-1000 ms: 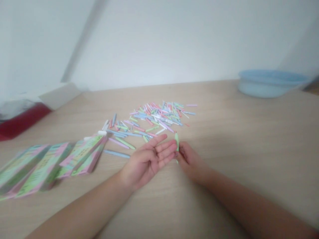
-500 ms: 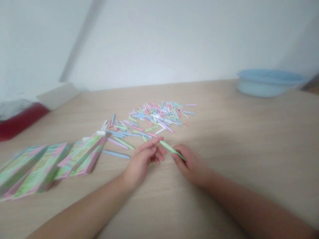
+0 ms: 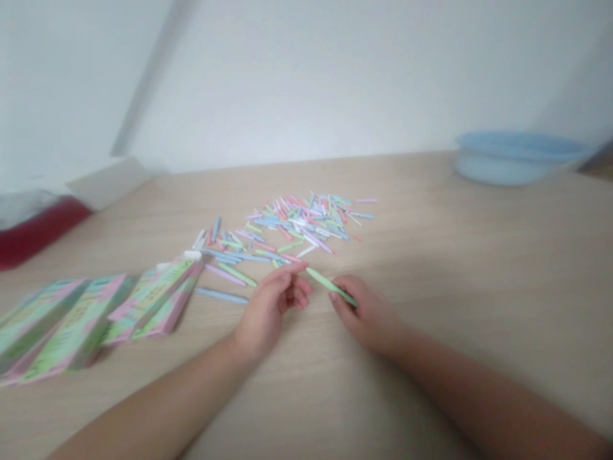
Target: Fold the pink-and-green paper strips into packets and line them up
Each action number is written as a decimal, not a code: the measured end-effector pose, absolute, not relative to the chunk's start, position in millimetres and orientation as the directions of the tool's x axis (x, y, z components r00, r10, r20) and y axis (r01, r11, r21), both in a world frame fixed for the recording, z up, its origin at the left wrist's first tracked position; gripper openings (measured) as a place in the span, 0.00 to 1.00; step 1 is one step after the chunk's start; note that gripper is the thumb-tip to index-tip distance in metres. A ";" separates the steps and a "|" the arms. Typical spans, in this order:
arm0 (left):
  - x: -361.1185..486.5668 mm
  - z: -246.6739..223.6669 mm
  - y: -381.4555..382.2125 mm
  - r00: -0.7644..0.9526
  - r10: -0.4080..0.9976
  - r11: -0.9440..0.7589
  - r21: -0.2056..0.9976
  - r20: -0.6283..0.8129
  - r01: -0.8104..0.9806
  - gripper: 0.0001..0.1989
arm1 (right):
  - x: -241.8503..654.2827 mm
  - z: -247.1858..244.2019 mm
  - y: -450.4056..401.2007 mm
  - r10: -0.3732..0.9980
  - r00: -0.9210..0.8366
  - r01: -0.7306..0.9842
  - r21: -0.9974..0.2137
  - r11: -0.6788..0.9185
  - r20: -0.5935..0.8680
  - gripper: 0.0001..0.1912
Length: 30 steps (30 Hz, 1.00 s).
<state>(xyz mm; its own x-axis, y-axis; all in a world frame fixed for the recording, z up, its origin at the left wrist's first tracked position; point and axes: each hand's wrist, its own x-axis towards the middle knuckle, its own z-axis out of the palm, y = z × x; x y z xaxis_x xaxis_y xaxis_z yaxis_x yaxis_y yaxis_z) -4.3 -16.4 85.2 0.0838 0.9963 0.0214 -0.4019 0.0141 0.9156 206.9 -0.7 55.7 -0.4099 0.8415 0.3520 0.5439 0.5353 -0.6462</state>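
Observation:
My right hand (image 3: 361, 310) is closed around the lower end of a light green pen (image 3: 322, 279), which points up and to the left. My left hand (image 3: 272, 303) is beside the pen's far end. Its index finger stretches toward that tip, while the other fingers curl loosely with nothing visible in them. Whether the fingertip touches the pen I cannot tell. Beyond my hands lies a loose heap of pastel pens and thin pen parts (image 3: 306, 223) in pink, blue, green, purple and white. A blue pen (image 3: 221, 295) rests just left of my left hand.
Several long green-and-pink printed boxes (image 3: 76, 326) lie at the left. Behind them are a dark red object (image 3: 43, 231) and a cream box flap (image 3: 108, 183). At the back right of the wooden table (image 3: 479, 287) stands a blue basin (image 3: 517, 167), near the white wall.
My left hand has shifted slightly left, its index finger drawing back a little along the pen's tip. The right hand keeps the green pen in nearly the same place.

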 end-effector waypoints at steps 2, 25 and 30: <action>-4.6 84.9 -15.9 0.076 0.997 0.013 0.914 0.019 -0.405 0.20 | 206.9 55.9 -0.8 0.845 -0.406 0.551 -0.644 0.531 0.349 0.07; -6.2 88.6 -12.2 0.027 0.998 0.069 0.889 -0.064 -0.453 0.13 | 206.4 53.7 4.8 0.890 -0.356 0.568 -0.690 0.449 0.286 0.06; -5.2 87.0 -11.8 -0.029 0.993 0.091 0.921 -0.110 -0.378 0.13 | 206.2 54.8 4.4 0.882 -0.363 0.540 -0.703 0.463 0.302 0.06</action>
<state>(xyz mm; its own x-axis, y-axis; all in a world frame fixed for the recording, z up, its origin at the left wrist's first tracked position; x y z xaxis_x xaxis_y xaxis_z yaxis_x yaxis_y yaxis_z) -5.2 -11.8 87.0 -0.0291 0.9935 -0.1101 -0.3779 0.0910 0.9213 206.2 4.4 54.8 -0.3629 0.8815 0.3019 0.5397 0.4630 -0.7031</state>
